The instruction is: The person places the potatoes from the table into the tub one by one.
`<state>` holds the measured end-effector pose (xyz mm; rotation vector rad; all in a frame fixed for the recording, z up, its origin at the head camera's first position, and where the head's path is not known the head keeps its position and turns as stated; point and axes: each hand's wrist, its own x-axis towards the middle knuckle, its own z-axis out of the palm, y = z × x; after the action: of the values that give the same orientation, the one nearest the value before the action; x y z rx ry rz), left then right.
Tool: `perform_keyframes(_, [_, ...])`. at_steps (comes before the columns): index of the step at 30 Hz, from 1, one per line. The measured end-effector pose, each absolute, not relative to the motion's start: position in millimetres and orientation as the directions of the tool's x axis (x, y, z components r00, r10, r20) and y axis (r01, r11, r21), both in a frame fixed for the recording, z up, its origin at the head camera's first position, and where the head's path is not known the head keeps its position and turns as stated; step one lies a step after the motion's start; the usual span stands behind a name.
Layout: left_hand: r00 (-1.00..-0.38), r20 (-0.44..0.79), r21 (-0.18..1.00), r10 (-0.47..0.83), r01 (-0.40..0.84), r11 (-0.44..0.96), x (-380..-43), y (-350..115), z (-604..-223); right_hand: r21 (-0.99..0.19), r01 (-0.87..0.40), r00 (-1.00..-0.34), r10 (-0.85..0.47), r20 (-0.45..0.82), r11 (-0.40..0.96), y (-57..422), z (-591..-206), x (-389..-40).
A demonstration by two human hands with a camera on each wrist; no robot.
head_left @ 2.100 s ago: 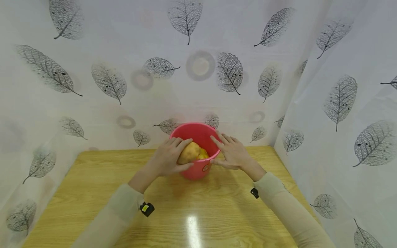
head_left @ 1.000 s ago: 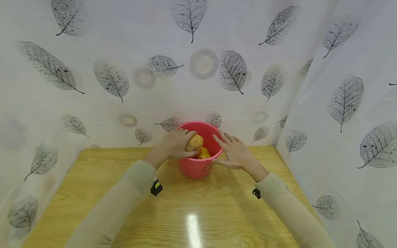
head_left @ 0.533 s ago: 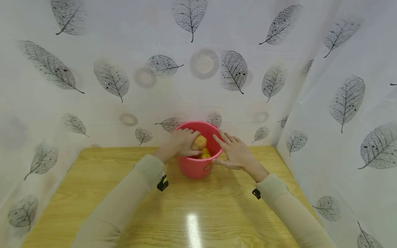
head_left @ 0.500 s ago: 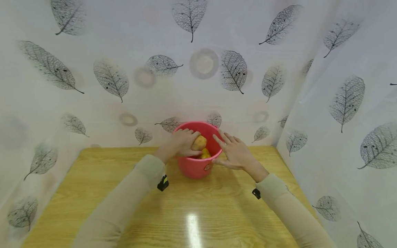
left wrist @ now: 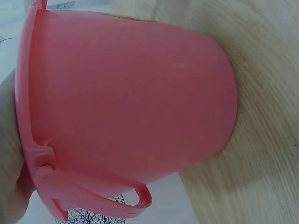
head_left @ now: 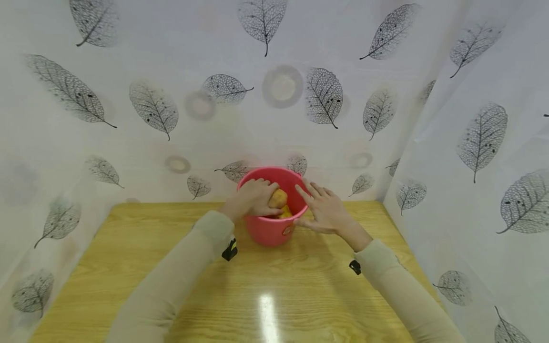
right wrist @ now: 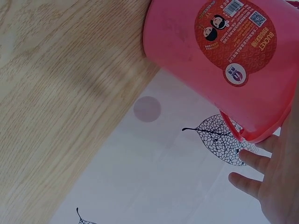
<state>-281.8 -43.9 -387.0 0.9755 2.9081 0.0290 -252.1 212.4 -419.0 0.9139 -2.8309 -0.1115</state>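
A pink bucket [head_left: 269, 233] stands upright on the table near its back edge. My left hand [head_left: 255, 196] reaches over the bucket's left rim and grips a rounded, mottled yellow-brown potato-like piece [head_left: 278, 198] inside the mouth. Yellow produce [head_left: 285, 212] shows beneath it, partly hidden by the hand and the piece. At the right rim, my right hand [head_left: 324, 209] has its fingers spread and nearly straight, thumb at the front of the rim. In the left wrist view the bucket's wall [left wrist: 135, 98] hides what that hand holds. The right wrist view shows the bucket's red label [right wrist: 236, 39].
The wooden table [head_left: 266, 276] runs from the front up to a white leaf-printed curtain [head_left: 180, 119], which hangs close behind the bucket and along the sides. The bucket's pink handle [left wrist: 100, 193] hangs down against its outer side.
My left hand has moved right and lower into the bucket's mouth with the potato-like piece, which sat at the left rim earlier. The right hand stays at the right rim.
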Motion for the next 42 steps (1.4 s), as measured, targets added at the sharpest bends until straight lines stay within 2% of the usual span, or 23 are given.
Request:
perform_keyframes(19, [-0.828,-0.001,0.097,0.560,0.558,0.824,-275.8,-72.8,-386.8,0.123,-0.584,-0.790,-0.597,0.139,0.802,214.5,-420.6,-255.1])
perform_keyframes(33, [-0.807,0.114,0.129,0.580,0.590,0.797,-251.5,-98.5,-390.1,0.112,-0.575,-0.803,-0.585,0.118,0.811,212.4,-419.9,-254.8])
perform_keyframes(42, [-0.796,0.195,0.115,0.574,0.599,0.792,-237.8,-114.3,-401.0,0.047,-0.552,-0.815,-0.551,0.178,0.832,217.5,-415.8,-245.0])
